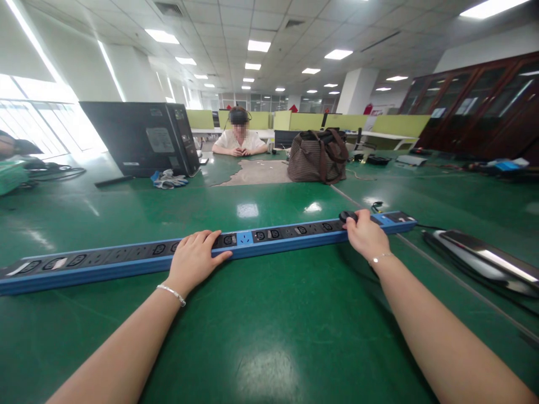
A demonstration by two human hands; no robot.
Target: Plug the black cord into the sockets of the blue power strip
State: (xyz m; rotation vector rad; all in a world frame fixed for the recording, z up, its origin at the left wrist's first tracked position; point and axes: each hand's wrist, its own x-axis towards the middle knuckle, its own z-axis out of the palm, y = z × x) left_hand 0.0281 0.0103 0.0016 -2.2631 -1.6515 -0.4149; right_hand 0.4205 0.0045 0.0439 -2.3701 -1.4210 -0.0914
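A long blue and black power strip [290, 240] lies across the green table, slightly slanted, with rows of sockets facing up. My left hand [196, 255] lies over its middle, fingers across the top and thumb along the near edge, gripping it. Toward the right end, my right hand [367, 238] is closed round a black plug [347, 216] at the strip's top face. Whether the plug's pins sit in a socket is hidden. A dark cable hangs below my right hand.
A computer tower [143, 137], gloves [169, 179] and a brown bag [318, 157] stand beyond the strip. Across the table sits a person [240, 140] with hands together. A black and silver device [484, 255] with cables lies at right. The green table [269, 325] spreads in front.
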